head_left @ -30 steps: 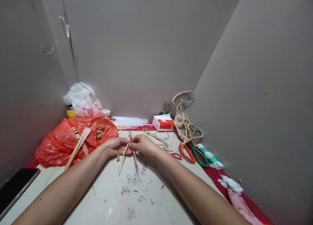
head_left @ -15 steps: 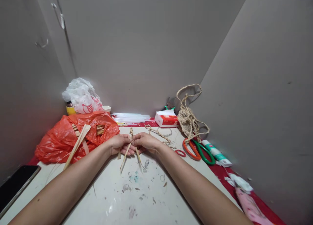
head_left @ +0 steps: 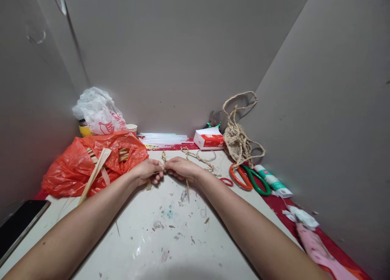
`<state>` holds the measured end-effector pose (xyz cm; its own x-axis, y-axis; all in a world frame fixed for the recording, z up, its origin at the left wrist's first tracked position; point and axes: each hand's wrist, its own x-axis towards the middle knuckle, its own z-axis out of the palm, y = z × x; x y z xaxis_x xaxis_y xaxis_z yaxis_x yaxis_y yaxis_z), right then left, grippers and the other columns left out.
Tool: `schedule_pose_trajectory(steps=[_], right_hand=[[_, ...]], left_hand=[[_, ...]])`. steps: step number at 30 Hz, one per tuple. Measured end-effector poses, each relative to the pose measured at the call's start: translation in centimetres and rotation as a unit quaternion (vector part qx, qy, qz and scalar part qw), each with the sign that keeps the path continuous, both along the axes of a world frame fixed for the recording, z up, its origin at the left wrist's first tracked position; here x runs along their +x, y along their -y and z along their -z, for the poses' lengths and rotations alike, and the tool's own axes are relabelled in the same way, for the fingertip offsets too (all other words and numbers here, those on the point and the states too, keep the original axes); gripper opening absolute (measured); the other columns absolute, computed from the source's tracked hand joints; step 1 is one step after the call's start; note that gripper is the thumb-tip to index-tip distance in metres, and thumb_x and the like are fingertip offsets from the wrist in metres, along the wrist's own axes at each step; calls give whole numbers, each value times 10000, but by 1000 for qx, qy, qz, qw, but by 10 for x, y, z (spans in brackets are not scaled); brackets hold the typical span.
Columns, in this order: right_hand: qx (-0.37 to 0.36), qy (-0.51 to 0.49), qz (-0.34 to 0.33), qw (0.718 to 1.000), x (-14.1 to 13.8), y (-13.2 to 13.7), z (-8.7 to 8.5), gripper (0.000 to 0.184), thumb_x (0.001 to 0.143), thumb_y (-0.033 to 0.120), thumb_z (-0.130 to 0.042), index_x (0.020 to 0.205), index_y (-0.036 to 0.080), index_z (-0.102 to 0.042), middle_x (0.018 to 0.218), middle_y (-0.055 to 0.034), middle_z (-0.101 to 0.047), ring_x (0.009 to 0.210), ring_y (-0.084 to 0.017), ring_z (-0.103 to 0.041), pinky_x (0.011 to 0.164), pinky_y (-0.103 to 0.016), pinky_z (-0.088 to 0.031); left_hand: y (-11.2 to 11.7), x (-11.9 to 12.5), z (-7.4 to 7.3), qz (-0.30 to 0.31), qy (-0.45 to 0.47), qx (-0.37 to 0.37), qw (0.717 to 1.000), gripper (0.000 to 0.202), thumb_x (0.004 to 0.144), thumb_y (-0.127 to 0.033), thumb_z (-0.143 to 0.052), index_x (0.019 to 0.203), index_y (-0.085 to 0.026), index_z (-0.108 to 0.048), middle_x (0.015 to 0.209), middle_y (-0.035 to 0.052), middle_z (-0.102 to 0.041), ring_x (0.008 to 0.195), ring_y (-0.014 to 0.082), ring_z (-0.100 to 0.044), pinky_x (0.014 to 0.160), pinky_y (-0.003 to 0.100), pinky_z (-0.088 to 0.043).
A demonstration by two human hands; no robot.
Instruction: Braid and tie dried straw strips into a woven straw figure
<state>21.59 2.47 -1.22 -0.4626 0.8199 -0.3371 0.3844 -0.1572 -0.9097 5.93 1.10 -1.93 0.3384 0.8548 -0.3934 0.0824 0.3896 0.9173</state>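
A short braided straw cord point(head_left: 163, 156) lies on the white board, pointing away from me. At its near end my left hand point(head_left: 149, 171) and my right hand point(head_left: 180, 168) meet, thumbs and fingertips pinched on its flat straw strands. One strand end point(head_left: 187, 190) hangs below the right hand; another shows under the left. The rest of the strands are hidden by the fingers. Beyond the right hand lies a thin braided piece of cord point(head_left: 199, 156). Left of the left hand, a red plastic bag point(head_left: 68, 166) holds straw strips, one wide strip point(head_left: 95, 176) sticking out.
At right are a coiled straw rope point(head_left: 237, 140), scissors with orange and green handles point(head_left: 258, 182), a red ring point(head_left: 226, 182) and a white-green tube point(head_left: 273, 181). Behind stand a red-white box point(head_left: 210, 139), clear sticks point(head_left: 164, 138) and a white plastic bag point(head_left: 99, 111). A phone point(head_left: 21, 227) lies left.
Both hands have closed in from a more open, palm-up hold to a tight pinch. The two strands that hung down between them are now drawn aside. The view has shifted slightly.
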Motion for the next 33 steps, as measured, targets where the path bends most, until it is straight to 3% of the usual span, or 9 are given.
schedule_pose_trajectory(steps=[5, 11, 15, 18, 22, 25, 30, 31, 33], right_hand=[[-3, 16, -50, 999, 6, -3, -5, 216, 806, 220, -455, 616, 145, -525, 433, 73, -362, 324, -33, -230, 327, -199, -135], [-14, 34, -36, 999, 5, -1, -8, 196, 760, 179, -468, 566, 165, -455, 387, 78, -337, 310, -38, -216, 335, -202, -130], [15, 47, 6, 999, 1, 0, -2, 199, 723, 178, -478, 529, 170, -434, 358, 85, -293, 294, -35, -187, 328, -211, -105], [38, 55, 26, 997, -2, -1, 4, 189, 702, 184, -491, 517, 165, -457, 347, 81, -309, 288, -33, -197, 322, -211, -101], [28, 31, 39, 998, -6, -1, 9, 183, 701, 184, -489, 523, 151, -509, 336, 80, -320, 280, -30, -190, 312, -209, -86], [0, -9, 45, 999, -8, 1, 7, 205, 706, 165, -465, 502, 160, -453, 350, 80, -323, 278, -29, -200, 302, -201, -98], [-25, -29, 41, 998, -10, 3, 6, 243, 724, 163, -443, 493, 178, -370, 365, 79, -335, 280, -28, -207, 298, -190, -109], [-28, -31, 39, 998, -10, 3, 6, 241, 727, 169, -445, 496, 178, -374, 365, 80, -333, 280, -28, -208, 296, -189, -110], [-30, -39, 39, 998, -9, 3, 8, 241, 725, 179, -463, 499, 177, -381, 363, 85, -321, 280, -27, -208, 293, -186, -107]], left_hand=[[2, -1, -4, 40, -13, 24, 999, 129, 737, -228, -612, 689, -116, -570, 501, -27, -502, 373, 38, -403, 349, 144, -316], [4, -2, -2, 49, -83, 89, 991, 158, 750, -277, -585, 666, -151, -538, 488, -32, -512, 346, 43, -369, 356, 156, -273], [6, -5, -10, 60, -230, 169, 957, 186, 753, -306, -563, 649, -153, -587, 420, -71, -373, 322, 49, -291, 358, 184, -199], [8, -7, -18, 66, -291, 234, 925, 181, 747, -266, -550, 608, -156, -587, 464, -55, -411, 388, 61, -330, 414, 186, -236], [12, -4, -18, 60, -326, 251, 909, 197, 753, -250, -530, 575, -171, -558, 481, -24, -460, 448, 104, -392, 468, 207, -270], [18, 4, -10, 19, -306, 288, 907, 198, 748, -232, -552, 556, -183, -546, 538, 20, -502, 558, 156, -473, 556, 226, -326], [34, 15, 5, -76, -167, 277, 943, 230, 713, -95, -539, 545, -219, -443, 594, 56, -472, 902, 264, -542, 810, 276, -370], [37, 17, 6, -77, -170, 280, 942, 222, 700, -68, -530, 562, -219, -443, 603, 63, -478, 937, 279, -543, 850, 301, -365], [42, 22, 5, -46, -271, 296, 915, 153, 702, -53, -498, 645, -194, -493, 651, 91, -530, 945, 295, -561, 889, 359, -364]])
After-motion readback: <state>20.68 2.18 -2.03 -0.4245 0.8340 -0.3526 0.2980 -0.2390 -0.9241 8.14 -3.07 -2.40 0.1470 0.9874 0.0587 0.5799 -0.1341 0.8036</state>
